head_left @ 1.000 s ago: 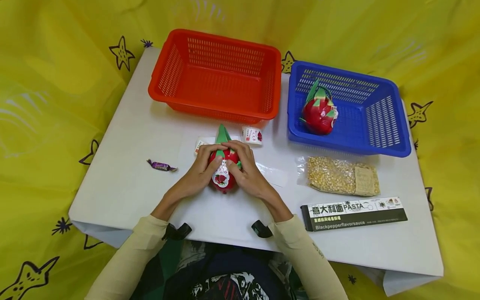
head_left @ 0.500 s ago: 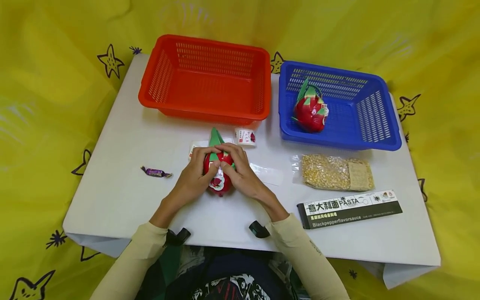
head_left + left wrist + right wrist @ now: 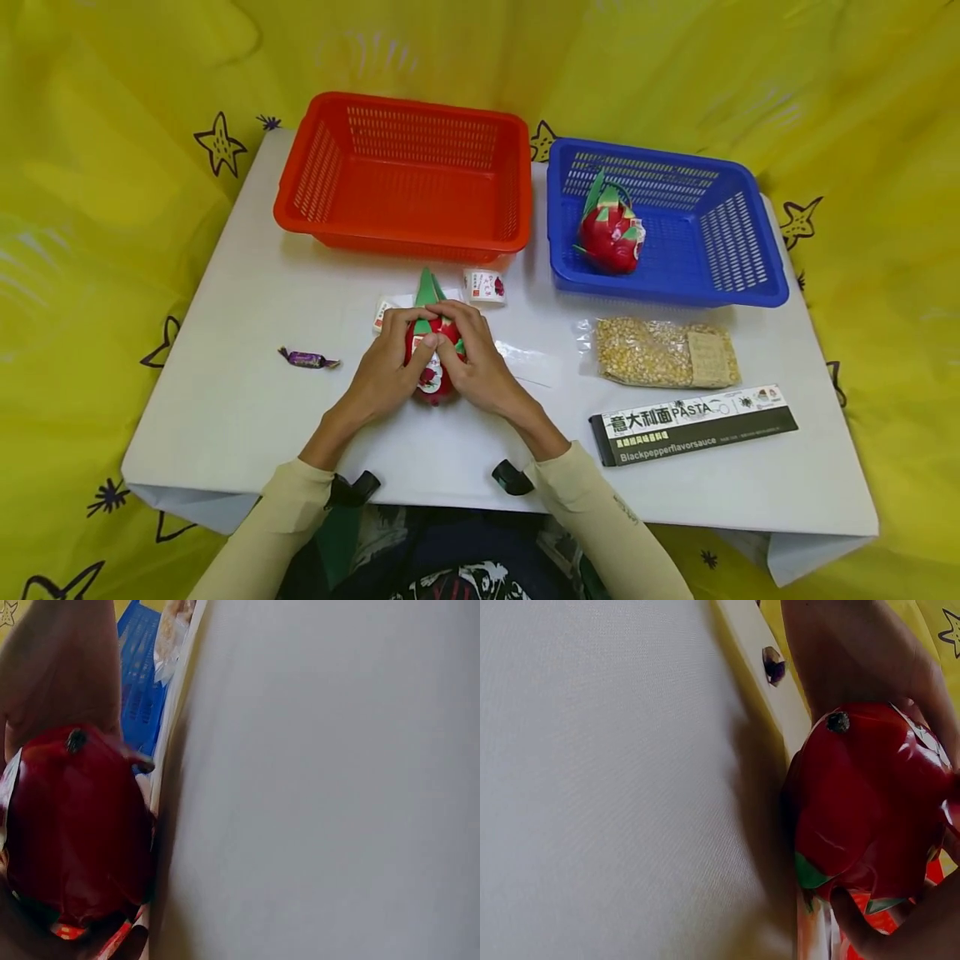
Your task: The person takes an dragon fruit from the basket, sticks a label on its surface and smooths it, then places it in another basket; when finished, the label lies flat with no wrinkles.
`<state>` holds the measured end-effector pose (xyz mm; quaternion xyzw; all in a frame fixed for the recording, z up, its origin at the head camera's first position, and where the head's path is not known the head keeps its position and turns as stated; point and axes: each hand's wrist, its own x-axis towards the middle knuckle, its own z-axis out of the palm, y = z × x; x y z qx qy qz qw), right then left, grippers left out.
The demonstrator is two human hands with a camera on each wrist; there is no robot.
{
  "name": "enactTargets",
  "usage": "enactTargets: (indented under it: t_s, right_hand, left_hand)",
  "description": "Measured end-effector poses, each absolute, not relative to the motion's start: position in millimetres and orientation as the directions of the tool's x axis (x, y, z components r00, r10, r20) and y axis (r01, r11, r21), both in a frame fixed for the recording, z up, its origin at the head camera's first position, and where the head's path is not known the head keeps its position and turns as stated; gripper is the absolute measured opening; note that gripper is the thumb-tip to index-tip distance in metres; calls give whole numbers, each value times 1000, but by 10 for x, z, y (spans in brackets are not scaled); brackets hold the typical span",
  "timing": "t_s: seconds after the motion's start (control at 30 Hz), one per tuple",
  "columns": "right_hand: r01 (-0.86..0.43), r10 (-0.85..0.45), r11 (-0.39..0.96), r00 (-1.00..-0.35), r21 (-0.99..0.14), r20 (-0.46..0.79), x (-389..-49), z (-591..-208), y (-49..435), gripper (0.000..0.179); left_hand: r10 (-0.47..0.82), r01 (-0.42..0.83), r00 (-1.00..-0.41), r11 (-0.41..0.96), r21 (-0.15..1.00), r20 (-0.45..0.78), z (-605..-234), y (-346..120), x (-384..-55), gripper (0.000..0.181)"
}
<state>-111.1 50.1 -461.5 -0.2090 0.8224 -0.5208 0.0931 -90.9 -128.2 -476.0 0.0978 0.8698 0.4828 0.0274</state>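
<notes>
A red dragon fruit [image 3: 437, 394] with green leaf tips sits on the table in front of the person, between both hands. The left hand [image 3: 384, 367] curls round one side and the right hand [image 3: 482, 371] round the other. Both thumbs meet over a white label [image 3: 430, 377] with a printed fruit on the upper face. In the left wrist view, the red underside of the dragon fruit [image 3: 82, 825] faces the camera. The right wrist view shows the dragon fruit [image 3: 862, 817] with fingers beneath its leafy end. A roll of stickers [image 3: 484, 287] stands just beyond the hands.
Behind stands an orange-red basket [image 3: 405, 250]; right of it, a blue basket [image 3: 675, 287] contains another dragon fruit [image 3: 611, 237]. A bag of corn kernels [image 3: 648, 352] and a pasta box [image 3: 693, 425] lie right. A wrapped candy [image 3: 307, 359] lies left, a clear strip [image 3: 525, 364] beside the right hand.
The head view has shifted a little, so the whole scene sits differently in frame. Both hands keep hold of the dragon fruit, and the thumbs have come together over its label.
</notes>
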Motion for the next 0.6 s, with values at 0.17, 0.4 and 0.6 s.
enactTargets:
  t_s: [0.17, 0.4, 0.6]
  right_hand:
    - [-242, -484, 351, -874, -905, 46, -1097, -4640, 490, 48]
    - [-221, -439, 370, -898, -903, 40, -1110, -4624, 513, 49]
    - [-243, -417, 423, -908, -873, 51, -1093, -4597, 519, 50]
  left_hand:
    - [175, 142, -982, 460, 877, 67, -4820, -1299, -837, 38]
    - [259, 192, -958, 275, 942, 119, -4885, -1334, -909, 36]
    - [312, 163, -946, 241, 957, 83, -4849, -1406, -913, 43]
